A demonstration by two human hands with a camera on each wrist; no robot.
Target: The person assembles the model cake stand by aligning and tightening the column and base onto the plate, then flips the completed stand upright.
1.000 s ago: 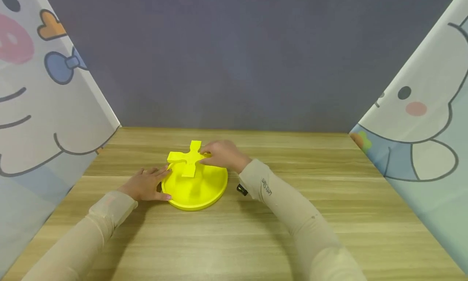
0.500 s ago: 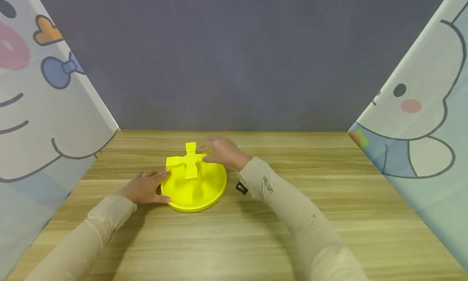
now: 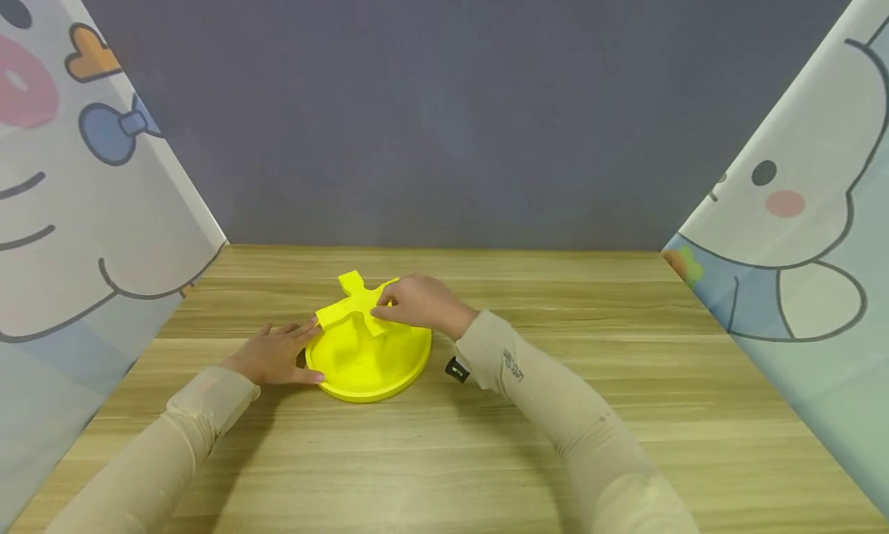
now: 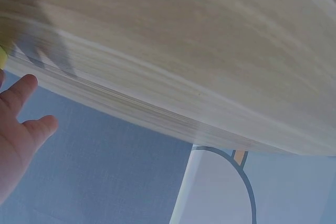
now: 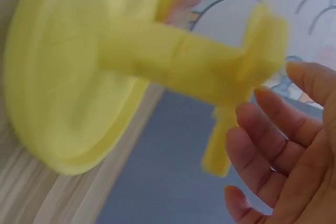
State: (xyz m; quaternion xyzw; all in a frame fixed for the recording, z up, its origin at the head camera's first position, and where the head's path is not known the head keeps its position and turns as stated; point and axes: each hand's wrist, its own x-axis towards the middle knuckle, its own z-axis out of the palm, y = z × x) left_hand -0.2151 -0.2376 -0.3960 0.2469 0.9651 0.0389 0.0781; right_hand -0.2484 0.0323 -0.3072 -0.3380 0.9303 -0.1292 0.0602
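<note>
A bright yellow round base with a raised rim lies on the wooden table. From its middle rises a thick yellow post, topped by a four-armed yellow cross. My right hand is at the right side of the cross, thumb in a notch between two arms. In the right wrist view its loosely bent fingers are spread apart right at the cross, which is blurred. My left hand rests against the base's left rim, fingers and thumb extended; in the left wrist view only some fingers show.
The wooden table spreads around the base. A dark grey panel stands at the back, with cartoon-printed sheets on the left and right. A small black piece shows beneath the right wrist.
The cross has turned counterclockwise as seen from above, its far arm swinging left. My right hand's fingers lifted apart half a second ago and are now drawn in lower. Left hand unchanged.
</note>
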